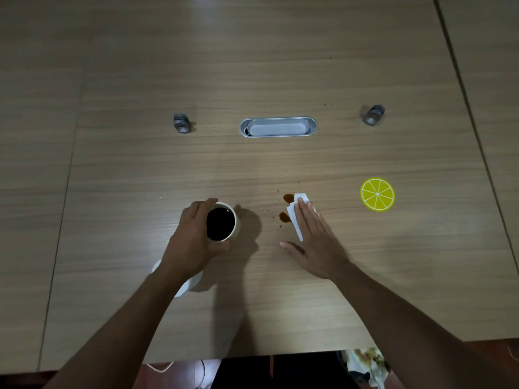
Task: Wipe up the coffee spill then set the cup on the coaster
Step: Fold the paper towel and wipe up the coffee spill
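Here, a smooth wooden table [280,66] with long streaky grain fills the view. The left hand [193,237] is wrapped around a round cup [223,223], with the fingers curled on its far side and the thumb on its near side. The cup is pale and full of dark coffee almost to the brim. It stands on the table, left of the middle, well apart from the coaster [377,194].

The right hand [317,240] lies flat with its fingers straight and spread, not gripping anything. Its fingertips press down on a thin white tissue [296,217] that looks soft and folded into a long strip. The tissue touches the coffee spill [286,207], which is two small brown wet blobs with tiny drops scattered around them. One blob is at the far end of the tissue and one is just beside its left edge.

The coaster is a flat round disc, bright yellow, made to look like a lemon slice with white lines. It sits on the table to the right of the tissue, with nothing on it.

Farther back, a shiny metal oval slot [278,127] is set into the table. A small grey metal knob [182,123] stands to its left and another knob [373,115] to its right. Something white [185,286] peeks out under the left wrist.
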Demonstrator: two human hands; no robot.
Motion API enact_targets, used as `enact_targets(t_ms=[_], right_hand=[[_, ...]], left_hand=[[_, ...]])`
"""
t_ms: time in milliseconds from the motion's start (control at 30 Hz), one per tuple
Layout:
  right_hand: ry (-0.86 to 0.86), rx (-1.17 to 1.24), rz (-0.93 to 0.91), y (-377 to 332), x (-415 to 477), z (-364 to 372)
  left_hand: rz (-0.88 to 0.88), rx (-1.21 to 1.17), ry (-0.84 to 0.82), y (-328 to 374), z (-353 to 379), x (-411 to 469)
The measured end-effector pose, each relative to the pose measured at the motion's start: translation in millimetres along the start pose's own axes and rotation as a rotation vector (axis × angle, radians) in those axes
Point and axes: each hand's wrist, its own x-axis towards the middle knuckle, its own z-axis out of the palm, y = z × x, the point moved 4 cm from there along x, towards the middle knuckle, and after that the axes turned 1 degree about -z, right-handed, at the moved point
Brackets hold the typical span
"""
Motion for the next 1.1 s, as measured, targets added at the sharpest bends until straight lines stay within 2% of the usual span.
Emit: enact_targets(t_ms=[567, 733, 1100], right_hand=[[-0.035, 0.006, -0.021, -62.9, 2.9, 16.0], [-0.032, -0.080, -0.018, -75.0, 0.9, 16.0], [-0.052, -0.154, -0.270, -59.0, 12.9, 3.2]], left_hand=[[0.008, -0.034, 0.004, -1.4, -4.3, -6.9], [0.013, -0.029, 0.004, -0.8, -4.9, -6.0], [0.006, -0.048, 0.017, 2.5, -4.5, 3.2]])
